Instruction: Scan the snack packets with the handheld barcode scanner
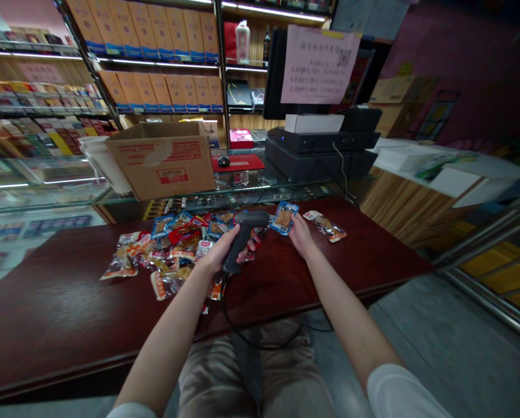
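My left hand [225, 248] is wrapped round the handle of a dark barcode scanner [246, 232], whose head points to the right. Its black cable [242, 325] hangs down over the counter's front edge. My right hand [300, 232] pinches a small blue-edged snack packet [284, 217] and holds it just in front of the scanner's head. Several more snack packets [168, 249] lie in a loose pile on the dark red counter [68, 313], left of the scanner. One packet [329, 227] lies apart to the right.
An open cardboard box [164, 158] stands on the glass counter [42, 191] behind. To the right are a black register with a monitor [325, 152] and a pink notice [318, 65]. Shelves of boxed goods [155, 52] fill the back wall. My knees [251, 371] are below the counter.
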`<state>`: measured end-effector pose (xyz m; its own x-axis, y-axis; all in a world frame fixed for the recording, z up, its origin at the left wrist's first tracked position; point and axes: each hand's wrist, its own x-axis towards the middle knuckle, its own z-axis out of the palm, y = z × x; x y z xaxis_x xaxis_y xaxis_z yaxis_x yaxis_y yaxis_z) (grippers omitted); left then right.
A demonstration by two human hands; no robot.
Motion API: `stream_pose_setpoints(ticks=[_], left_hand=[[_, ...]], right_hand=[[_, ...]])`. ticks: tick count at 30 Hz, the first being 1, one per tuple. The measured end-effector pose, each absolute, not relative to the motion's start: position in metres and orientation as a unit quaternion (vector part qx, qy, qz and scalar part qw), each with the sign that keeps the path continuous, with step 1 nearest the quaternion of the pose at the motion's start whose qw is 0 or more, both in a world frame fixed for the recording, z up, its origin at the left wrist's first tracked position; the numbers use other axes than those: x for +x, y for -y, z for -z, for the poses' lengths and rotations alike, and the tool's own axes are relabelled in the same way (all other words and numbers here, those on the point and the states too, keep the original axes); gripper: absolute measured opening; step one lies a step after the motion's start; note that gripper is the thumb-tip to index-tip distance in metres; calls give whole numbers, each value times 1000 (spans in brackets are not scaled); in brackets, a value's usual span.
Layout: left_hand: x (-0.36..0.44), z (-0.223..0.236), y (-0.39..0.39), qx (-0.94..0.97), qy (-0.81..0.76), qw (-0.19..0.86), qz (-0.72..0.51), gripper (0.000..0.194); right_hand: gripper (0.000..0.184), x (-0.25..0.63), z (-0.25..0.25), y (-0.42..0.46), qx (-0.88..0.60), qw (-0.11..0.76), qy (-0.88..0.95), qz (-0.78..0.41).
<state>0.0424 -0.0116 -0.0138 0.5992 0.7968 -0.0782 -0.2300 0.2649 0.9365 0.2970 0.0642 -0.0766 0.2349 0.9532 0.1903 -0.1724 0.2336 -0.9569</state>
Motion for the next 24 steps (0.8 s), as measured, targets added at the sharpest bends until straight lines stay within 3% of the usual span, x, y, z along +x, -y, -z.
stream_pose_setpoints(ticks=[12, 18, 24], left_hand=[[58, 16, 21, 525, -310, 709, -355, 62], [61, 21, 17, 516, -328, 701, -367, 63], [40, 14, 12, 498, -325, 694, -405, 65]], right_hand=[[53, 289, 75, -57, -436, 640, 478, -415], [48, 289, 80, -56, -446, 618, 513, -395], [43, 321, 74, -59, -588, 580, 542, -157]])
